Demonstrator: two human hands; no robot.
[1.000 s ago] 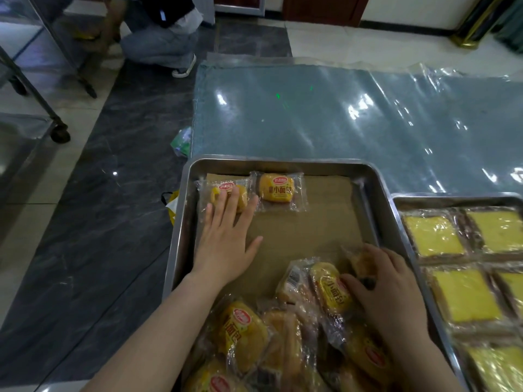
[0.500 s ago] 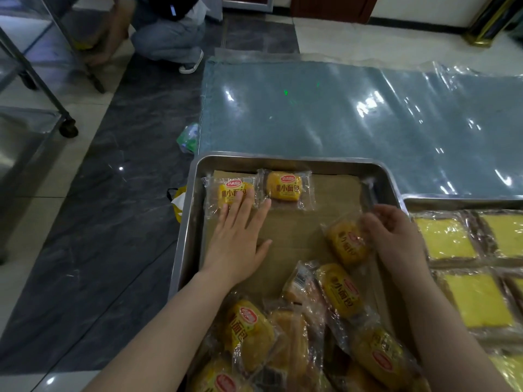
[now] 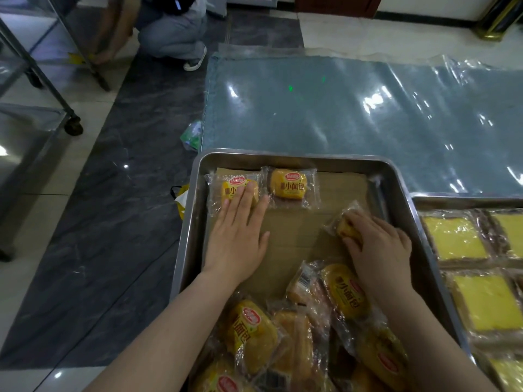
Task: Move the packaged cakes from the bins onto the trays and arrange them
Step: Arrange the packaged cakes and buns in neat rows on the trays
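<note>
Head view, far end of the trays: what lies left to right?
First wrapped cake, touched by the left hand → second wrapped cake → third wrapped cake, gripped by the right hand → yellow slab cakes.

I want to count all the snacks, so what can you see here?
big tray: one, silver, right in front
paper lining: one, brown, inside the big tray
lined-up cakes: two, orange-yellow, big tray's far end
loose cake: one, orange-yellow, right side of the big tray
heaped cakes: too jumbled to count, orange-yellow, big tray's near end
second tray: one, silver, to the right
flat cakes: several, bright yellow, in the second tray
mat: one, blue-grey under shiny plastic, beyond the trays
cart: one, silver, far left
crouching person: one, in jeans, beside the cart
left hand: one, flat, fingertips on the left lined-up cake
right hand: one, curled round the loose cake
</note>
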